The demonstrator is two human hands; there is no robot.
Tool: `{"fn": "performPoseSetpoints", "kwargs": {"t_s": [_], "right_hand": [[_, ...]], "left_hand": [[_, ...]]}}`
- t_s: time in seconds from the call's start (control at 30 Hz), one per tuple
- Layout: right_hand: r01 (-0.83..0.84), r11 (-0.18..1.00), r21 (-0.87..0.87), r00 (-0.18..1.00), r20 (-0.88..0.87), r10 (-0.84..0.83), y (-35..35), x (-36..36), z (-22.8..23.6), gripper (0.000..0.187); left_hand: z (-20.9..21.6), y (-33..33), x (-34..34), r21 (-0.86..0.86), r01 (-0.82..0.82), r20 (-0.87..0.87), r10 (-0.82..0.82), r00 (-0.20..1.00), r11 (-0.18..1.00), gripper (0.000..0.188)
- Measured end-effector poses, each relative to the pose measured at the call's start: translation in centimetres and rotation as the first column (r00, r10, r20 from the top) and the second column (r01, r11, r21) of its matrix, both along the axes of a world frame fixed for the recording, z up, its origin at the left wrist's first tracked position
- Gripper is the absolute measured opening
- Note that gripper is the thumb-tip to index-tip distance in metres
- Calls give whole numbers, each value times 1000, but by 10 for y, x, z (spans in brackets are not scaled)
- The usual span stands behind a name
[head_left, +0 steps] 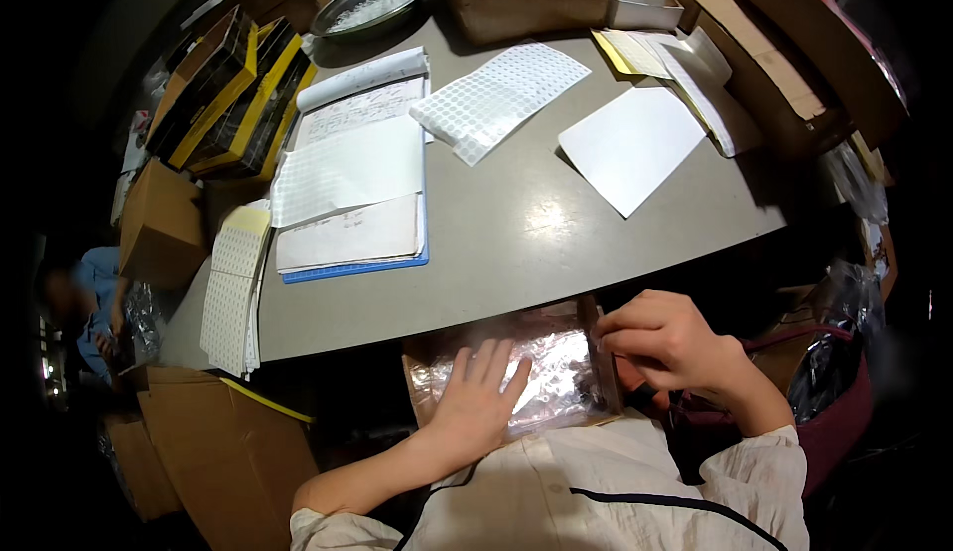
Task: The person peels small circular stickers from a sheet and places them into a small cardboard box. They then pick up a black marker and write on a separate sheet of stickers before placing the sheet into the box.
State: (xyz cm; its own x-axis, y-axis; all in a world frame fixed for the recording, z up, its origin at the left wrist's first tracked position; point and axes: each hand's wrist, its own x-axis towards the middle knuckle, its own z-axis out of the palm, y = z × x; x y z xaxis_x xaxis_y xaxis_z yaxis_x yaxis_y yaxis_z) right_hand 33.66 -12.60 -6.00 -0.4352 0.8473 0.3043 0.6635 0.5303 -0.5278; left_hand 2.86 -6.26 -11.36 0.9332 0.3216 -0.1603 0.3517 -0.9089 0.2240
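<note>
Clear plastic (pixel 558 370) beneath left hand (pixel 478 396)

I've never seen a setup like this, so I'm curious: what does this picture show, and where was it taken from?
There's no machine here, just a person's two bare hands. A camera on their head looks down; its wide lens bends straight edges.

On the grey table lie papers on a blue board, a dotted sheet and a plain white sheet, with a brown carton at the far side.

Nearer the body is an open box with shiny clear plastic inside. The left hand is spread over it. The right hand is at the box's right side, fingertips together; whether they pinch something small, I can't tell.
</note>
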Motion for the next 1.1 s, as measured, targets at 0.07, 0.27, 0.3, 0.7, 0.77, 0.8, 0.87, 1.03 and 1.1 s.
{"fn": "performPoseSetpoints", "kwargs": {"t_s": [0.07,0.27,0.3,0.7,0.77,0.8,0.87,1.03,1.1], "right_hand": [[3,1000,-3,999,-41,-3,-8,-3,-4,30],[-16,999,-51,997,-79,12,-6,-5,-20,28],[-28,998,-55,997,-80,23,-6,-6,-23,28],[12,995,-103,992,-127,-25,-13,-10,-47,24],[8,995,-97,990,-142,-22,-14,-12,-46,23],[-31,993,-116,992,-128,16,-14,-13,-43,21],[-102,982,-161,991,-101,86,-15,-13,-31,18],[-103,981,-162,985,117,123,-34,-25,-16,23],[-90,984,-156,963,238,126,-44,-26,-21,29]], "left_hand": [[2,-3,9,-141,36,124,-18,992,989,74],[-10,1,57,-567,239,317,-59,947,788,48],[-19,-2,59,-524,248,351,-59,935,815,37],[-21,-24,64,-161,46,101,-29,994,986,13],[-41,-32,68,-84,74,41,-71,997,994,14],[-49,-35,69,-45,87,10,-87,996,995,15],[-45,-38,77,58,173,-181,-160,970,983,15],[-41,-27,62,-90,58,-7,-59,998,994,16],[-14,-17,57,-300,-109,93,143,985,948,18]]}}
